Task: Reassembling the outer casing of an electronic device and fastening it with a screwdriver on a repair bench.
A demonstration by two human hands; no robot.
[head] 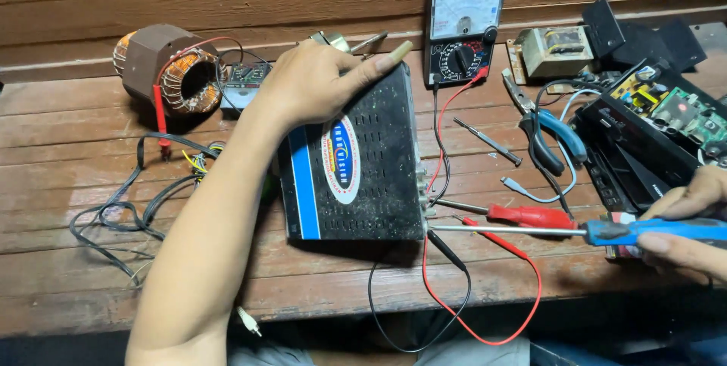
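Note:
A flat black electronics box (371,177) with vent slots, a blue stripe and an oval sticker lies in the middle of the wooden bench. My left hand (318,82) rests flat on its far left corner, fingers spread over the top edge. My right hand (685,226) grips the blue handle of a long screwdriver (530,230). The screwdriver's metal shaft runs left, and its tip touches the box's right side near the bottom corner.
An analog multimeter (463,25) stands at the back, its red and black leads (485,290) looping past the bench's front edge. A red-handled screwdriver (522,214), blue pliers (556,135), a copper coil (170,67), a transformer (556,52), tangled black cables (129,207) and an open circuit-board case (651,124) surround the box.

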